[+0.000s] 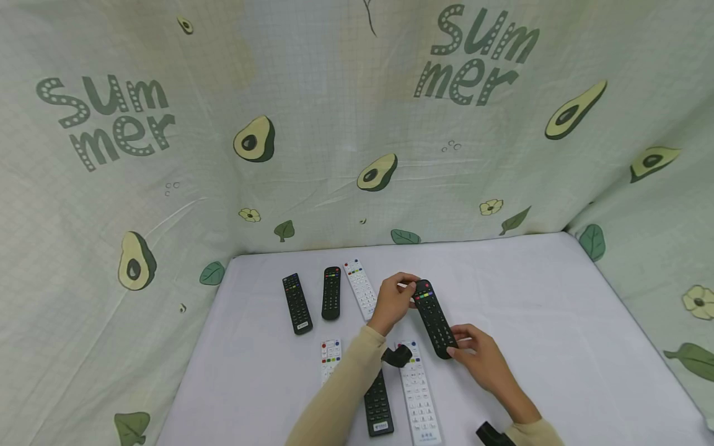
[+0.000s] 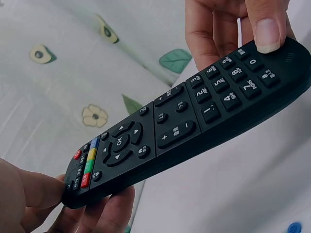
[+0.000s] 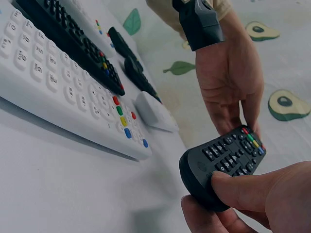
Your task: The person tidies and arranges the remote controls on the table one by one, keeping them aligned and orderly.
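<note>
Both hands hold one black remote control [image 1: 435, 319] above the table, its button side facing up. At the far end, by the red, green, yellow and blue keys, my left hand [image 1: 393, 302] pinches it between thumb and fingers. My right hand [image 1: 481, 359] grips the number-key end, with the thumb [image 2: 268, 34] on the top face and fingers beneath. In the right wrist view the same remote [image 3: 221, 165] slants away toward the left hand [image 3: 231, 82]. A white remote [image 1: 419, 396] lies just below it on the table.
On the white table [image 1: 558, 322] lie two black remotes, one [image 1: 297, 303] at the left and one [image 1: 331, 293] beside it, and a white remote [image 1: 359, 288]. Nearer, the left sleeve [image 1: 346, 390] partly covers another white remote [image 1: 331, 356] and a black one [image 1: 379, 409]. Printed cloth [image 1: 312, 124] surrounds the table.
</note>
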Demonstrator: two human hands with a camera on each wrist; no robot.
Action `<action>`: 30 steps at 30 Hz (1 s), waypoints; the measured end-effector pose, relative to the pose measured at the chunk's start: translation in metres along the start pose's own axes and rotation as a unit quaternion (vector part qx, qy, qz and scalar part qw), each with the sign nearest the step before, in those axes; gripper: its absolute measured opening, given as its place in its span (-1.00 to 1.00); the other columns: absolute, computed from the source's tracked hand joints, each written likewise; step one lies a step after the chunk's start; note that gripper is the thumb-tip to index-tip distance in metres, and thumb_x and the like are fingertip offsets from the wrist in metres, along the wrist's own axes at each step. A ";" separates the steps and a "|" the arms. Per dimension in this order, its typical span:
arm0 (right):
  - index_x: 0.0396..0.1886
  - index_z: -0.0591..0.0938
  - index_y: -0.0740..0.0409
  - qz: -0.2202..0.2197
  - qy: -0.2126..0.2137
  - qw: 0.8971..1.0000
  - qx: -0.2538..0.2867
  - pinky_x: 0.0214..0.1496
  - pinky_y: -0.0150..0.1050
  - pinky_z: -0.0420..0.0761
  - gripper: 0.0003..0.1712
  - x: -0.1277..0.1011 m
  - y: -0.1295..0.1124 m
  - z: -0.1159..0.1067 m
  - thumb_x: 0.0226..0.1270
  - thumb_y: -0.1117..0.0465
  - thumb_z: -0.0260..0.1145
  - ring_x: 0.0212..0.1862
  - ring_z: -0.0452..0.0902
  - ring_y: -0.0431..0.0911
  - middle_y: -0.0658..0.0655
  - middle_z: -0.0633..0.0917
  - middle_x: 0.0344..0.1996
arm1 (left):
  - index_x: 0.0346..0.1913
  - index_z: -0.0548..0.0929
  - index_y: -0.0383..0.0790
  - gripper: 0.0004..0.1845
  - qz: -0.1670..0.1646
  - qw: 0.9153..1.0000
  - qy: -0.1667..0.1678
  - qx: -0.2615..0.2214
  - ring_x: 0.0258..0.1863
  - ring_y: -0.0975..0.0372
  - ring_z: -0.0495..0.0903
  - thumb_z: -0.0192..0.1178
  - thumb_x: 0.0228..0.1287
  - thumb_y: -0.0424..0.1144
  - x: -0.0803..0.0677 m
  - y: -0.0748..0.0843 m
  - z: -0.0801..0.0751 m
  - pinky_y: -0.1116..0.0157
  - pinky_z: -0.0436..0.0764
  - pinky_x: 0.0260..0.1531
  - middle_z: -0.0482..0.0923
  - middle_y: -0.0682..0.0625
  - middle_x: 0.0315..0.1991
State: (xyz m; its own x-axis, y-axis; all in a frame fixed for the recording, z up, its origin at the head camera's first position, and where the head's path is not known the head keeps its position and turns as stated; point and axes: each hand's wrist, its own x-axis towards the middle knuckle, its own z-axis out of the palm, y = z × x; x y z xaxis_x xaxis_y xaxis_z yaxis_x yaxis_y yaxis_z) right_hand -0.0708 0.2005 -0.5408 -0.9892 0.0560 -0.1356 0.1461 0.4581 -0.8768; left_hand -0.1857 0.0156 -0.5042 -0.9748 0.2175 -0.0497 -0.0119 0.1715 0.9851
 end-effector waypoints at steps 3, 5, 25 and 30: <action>0.20 0.61 0.43 0.009 -0.009 1.000 0.010 -0.08 -0.31 0.72 -0.51 -0.010 0.002 -0.004 0.31 0.37 0.49 0.00 0.72 0.06 0.27 0.71 0.00 | 0.12 0.72 -0.38 -0.77 -0.008 1.000 -0.024 0.002 -0.25 0.28 0.64 0.11 0.60 -0.42 -0.006 -0.001 0.004 0.34 0.80 -0.31 0.66 -0.13 -0.04; 0.20 0.60 0.44 0.016 -0.016 1.000 0.014 -0.09 -0.32 0.71 -0.49 -0.017 0.004 -0.005 0.30 0.36 0.50 -0.01 0.72 0.04 0.26 0.71 0.00 | 0.13 0.72 -0.37 -0.76 -0.016 0.999 -0.039 0.004 -0.25 0.29 0.65 0.11 0.62 -0.40 -0.010 -0.003 0.007 0.35 0.80 -0.31 0.65 -0.10 -0.02; 0.36 0.41 0.56 0.044 -0.122 0.990 0.050 -0.11 -0.33 0.70 -0.21 -0.060 0.036 -0.015 0.20 0.38 0.56 -0.16 0.67 -0.13 0.17 0.66 -0.04 | 0.09 0.76 -0.27 -0.76 -0.010 0.987 -0.129 0.096 -0.38 0.40 0.59 0.12 0.57 -0.43 -0.044 -0.027 0.031 0.39 0.65 -0.41 0.63 -0.01 -0.03; 0.35 0.37 0.60 0.041 -0.155 0.985 0.057 -0.15 -0.32 0.68 -0.18 -0.062 0.043 -0.017 0.18 0.38 0.54 -0.16 0.65 -0.09 0.16 0.65 -0.09 | 0.06 0.78 -0.22 -0.75 0.001 0.982 -0.131 0.139 -0.29 0.43 0.48 0.13 0.54 -0.43 -0.048 -0.029 0.035 0.44 0.53 -0.38 0.64 0.00 -0.02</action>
State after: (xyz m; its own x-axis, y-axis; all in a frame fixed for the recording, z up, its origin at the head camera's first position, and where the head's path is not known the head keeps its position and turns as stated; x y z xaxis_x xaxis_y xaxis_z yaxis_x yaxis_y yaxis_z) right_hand -0.0036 0.2317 -0.5624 -0.9251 -0.1923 -0.3275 0.2443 0.3588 -0.9009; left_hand -0.1305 0.0339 -0.5358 -0.8837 0.4512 -0.1245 0.0862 0.4183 0.9042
